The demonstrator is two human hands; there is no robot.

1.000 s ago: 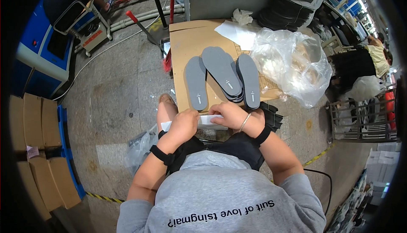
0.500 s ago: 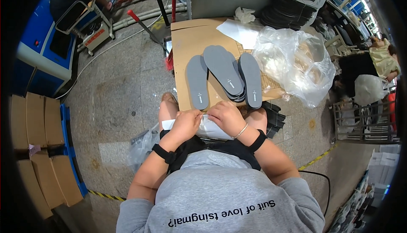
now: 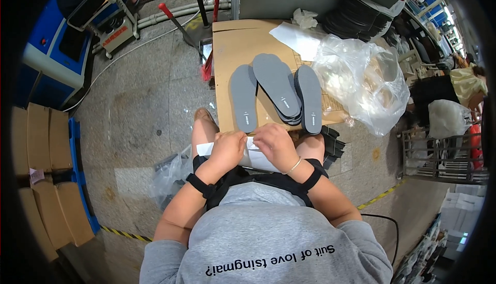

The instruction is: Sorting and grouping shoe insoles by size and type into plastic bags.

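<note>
My left hand [image 3: 229,148] and my right hand [image 3: 275,145] are close together over my lap, at the near edge of the cardboard-covered surface. Both have bent, pinched fingertips; a small white bit shows between them, too small to name. Beneath the hands lies a white sheet [image 3: 260,161] across my thighs. Just beyond my fingers are grey insoles with small white print at the heel: a left insole [image 3: 244,98], a fanned middle stack [image 3: 277,83] and a narrower right stack [image 3: 310,99]. Neither hand touches the insoles.
Brown cardboard [image 3: 227,41] covers the work surface. On its right sits a clear plastic bag [image 3: 356,82], with white paper [image 3: 294,41] behind. Dark stacked pieces [image 3: 356,15] stand at the back. Cartons [image 3: 49,175] are at left; a metal rack [image 3: 439,155] is at right.
The right hand's fingers have lifted slightly and parted a little from the left hand, and a white bit now shows between them. The left hand stays almost in place; the view has shifted slightly.
</note>
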